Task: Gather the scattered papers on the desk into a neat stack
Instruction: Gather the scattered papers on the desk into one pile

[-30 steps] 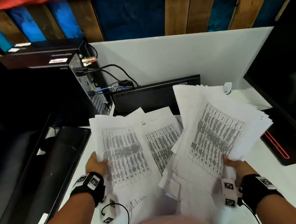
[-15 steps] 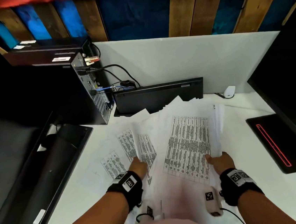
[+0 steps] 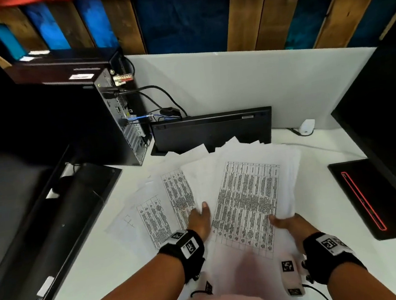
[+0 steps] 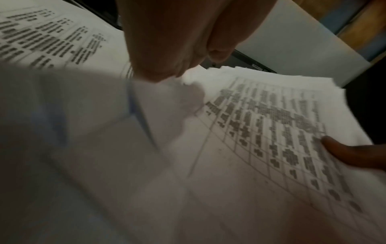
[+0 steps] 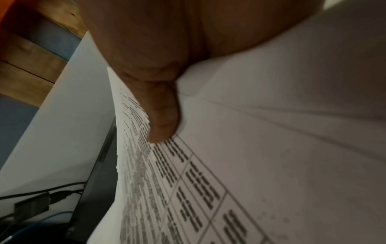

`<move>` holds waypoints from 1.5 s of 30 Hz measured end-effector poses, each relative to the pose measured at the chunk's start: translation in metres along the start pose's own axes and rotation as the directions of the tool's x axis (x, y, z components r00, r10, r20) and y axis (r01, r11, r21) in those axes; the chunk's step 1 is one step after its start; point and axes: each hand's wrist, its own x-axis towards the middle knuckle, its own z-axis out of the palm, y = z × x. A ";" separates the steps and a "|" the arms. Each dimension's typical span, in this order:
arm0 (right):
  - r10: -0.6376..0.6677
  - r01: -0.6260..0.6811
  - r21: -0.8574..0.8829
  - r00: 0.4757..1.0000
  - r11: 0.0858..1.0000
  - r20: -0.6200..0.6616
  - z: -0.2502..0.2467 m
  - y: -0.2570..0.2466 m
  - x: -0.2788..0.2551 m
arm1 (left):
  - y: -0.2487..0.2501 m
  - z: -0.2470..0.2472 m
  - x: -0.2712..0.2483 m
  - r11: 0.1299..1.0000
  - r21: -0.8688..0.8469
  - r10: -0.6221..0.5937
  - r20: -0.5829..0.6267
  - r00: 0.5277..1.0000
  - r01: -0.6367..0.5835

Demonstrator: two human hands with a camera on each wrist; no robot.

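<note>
Bench (image 3: pixel 321 212): carries the papers (image 3: pixel 248 198), fanned just in front of the keyboard (image 3: pixel 212 131).
Papers: light, limp, slippery; take them at both side edges.
Right hand (image 3: pixel 291 224): thumb pinches the pile's right edge.
Left hand (image 3: pixel 199 219): fingers (image 3: pixel 205 206) straight, pressing the sheets.

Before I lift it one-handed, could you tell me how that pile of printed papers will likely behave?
The papers will probably flop and sag; they are thin loose sheets. They will likely slide apart, since their edges are already fanned. The right hand pinches only one edge.
</note>
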 end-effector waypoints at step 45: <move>-0.362 0.274 -0.328 0.898 0.904 -0.250 0.038 -0.026 0.000 | -0.039 -0.095 0.022 1.000 0.015 -0.001 -0.256 0.967 0.005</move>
